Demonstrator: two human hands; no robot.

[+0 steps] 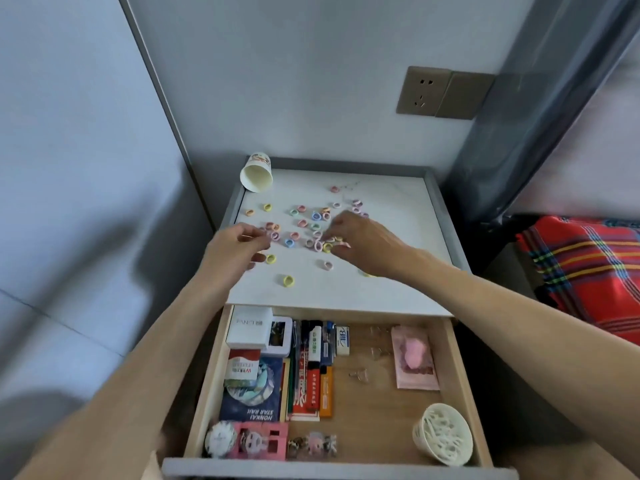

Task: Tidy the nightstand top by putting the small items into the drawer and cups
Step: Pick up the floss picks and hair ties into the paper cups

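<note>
Several small pastel hair ties lie scattered over the white nightstand top. An empty paper cup lies on its side at the back left corner. My right hand rests over the middle cluster, its fingertips pinched on a few ties. My left hand hovers at the left of the cluster with fingers curled; whether it holds a tie is unclear. Below, the wooden drawer stands open. A white cup of cotton swabs sits in its front right corner.
The drawer holds boxes, pens and lighters, a pink packet, a card booklet and hair clips. A wall socket is behind. A red plaid blanket lies on the bed at right.
</note>
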